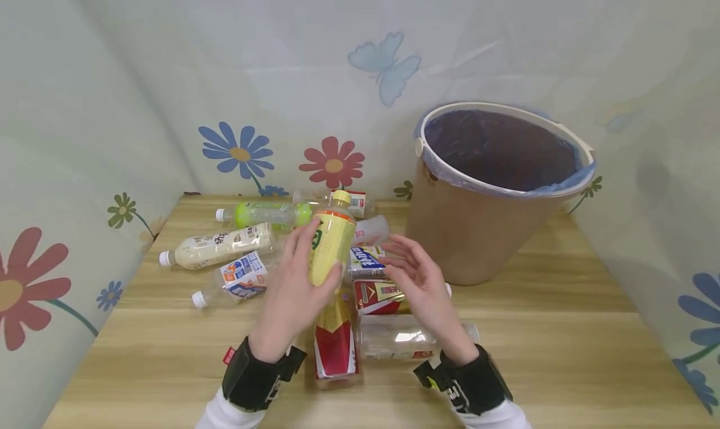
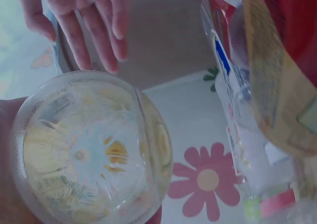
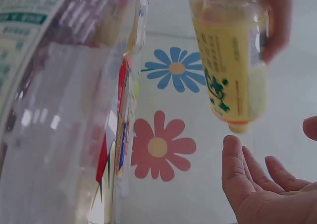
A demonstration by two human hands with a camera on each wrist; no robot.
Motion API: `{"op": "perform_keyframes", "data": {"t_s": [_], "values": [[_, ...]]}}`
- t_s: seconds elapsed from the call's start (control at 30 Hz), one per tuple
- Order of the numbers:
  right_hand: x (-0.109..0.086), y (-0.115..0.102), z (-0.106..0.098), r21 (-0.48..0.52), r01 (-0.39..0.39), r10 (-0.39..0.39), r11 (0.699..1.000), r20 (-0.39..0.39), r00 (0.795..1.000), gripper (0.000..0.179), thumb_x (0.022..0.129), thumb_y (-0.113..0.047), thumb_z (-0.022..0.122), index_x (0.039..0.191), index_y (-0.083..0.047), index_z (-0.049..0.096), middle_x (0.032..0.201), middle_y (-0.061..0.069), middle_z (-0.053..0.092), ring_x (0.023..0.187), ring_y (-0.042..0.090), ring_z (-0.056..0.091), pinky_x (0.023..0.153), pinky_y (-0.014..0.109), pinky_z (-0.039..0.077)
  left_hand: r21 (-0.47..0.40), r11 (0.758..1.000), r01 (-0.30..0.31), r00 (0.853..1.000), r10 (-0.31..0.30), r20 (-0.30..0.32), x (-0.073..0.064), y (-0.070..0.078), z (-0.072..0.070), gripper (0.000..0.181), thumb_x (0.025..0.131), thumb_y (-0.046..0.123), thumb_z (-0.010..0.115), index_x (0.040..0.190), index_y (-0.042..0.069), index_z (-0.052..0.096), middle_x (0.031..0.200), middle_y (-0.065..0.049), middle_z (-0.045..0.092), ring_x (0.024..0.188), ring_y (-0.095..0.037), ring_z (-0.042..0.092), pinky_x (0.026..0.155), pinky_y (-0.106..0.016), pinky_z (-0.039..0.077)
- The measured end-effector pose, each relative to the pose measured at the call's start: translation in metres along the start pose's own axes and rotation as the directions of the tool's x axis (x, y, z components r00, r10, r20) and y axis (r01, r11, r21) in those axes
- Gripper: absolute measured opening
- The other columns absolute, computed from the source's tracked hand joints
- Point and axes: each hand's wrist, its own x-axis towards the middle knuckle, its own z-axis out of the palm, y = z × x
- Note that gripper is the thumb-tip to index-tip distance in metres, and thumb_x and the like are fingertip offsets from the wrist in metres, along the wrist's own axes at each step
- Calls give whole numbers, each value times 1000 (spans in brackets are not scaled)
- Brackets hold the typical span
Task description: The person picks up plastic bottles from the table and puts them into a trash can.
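Observation:
My left hand [image 1: 292, 294] grips a plastic bottle with a yellow label and yellow cap [image 1: 335, 232], holding it above the other bottles with the cap pointing away. In the left wrist view, the clear bottom of this bottle [image 2: 89, 149] faces the camera. My right hand [image 1: 422, 291] holds nothing; its fingers are spread and relaxed over the right side of the pile. Below it lie a bottle with a red and gold label [image 1: 374, 296] and a large clear bottle [image 1: 396, 336]. Under my left wrist lies a red-labelled bottle [image 1: 335, 348].
Behind on the right stands a brown bin [image 1: 467, 229] lined with a blue bag. Left of my hands lie a green-labelled bottle [image 1: 264, 214], a cream-labelled bottle [image 1: 219, 246] and a blue-and-white-labelled bottle [image 1: 243, 276]. A patterned curtain [image 1: 281, 60] hangs behind the wooden table [image 1: 540, 354].

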Motion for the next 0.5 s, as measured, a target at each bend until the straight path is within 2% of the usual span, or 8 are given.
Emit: {"op": "perform_keyframes", "data": {"t_s": [0.1,0.17,0.33,0.5], "values": [[-2,1,5,-10,-34,34,999,22,999,49,94,-5,54,140,-3,38,134,20,51,114,37,54,90,31,51,-48,999,-12,1000,13,18,-1,5,3,75,85,36,63,149,27,25,141,-4,38,80,-19,52,52,-24,47],[-2,2,7,1,-50,50,999,39,998,50,95,-6,53,142,-4,36,136,20,49,115,37,53,90,38,51,-69,997,-29,999,30,24,-2,7,6,75,85,36,64,149,27,25,140,-2,39,81,-17,52,53,-24,47],[-4,2,11,64,-79,73,995,94,993,53,99,-12,47,147,-4,28,141,22,43,120,37,50,95,52,45,-92,994,-64,998,66,15,-6,11,14,79,84,38,65,149,19,24,143,-1,36,84,-16,50,56,-26,46],[-4,2,13,86,-89,79,992,117,990,52,101,-15,43,149,-6,24,142,24,40,120,36,50,95,56,43,-106,991,-82,997,81,-13,-8,14,19,80,85,40,63,149,13,24,146,-3,33,83,-15,50,58,-25,46]]}}
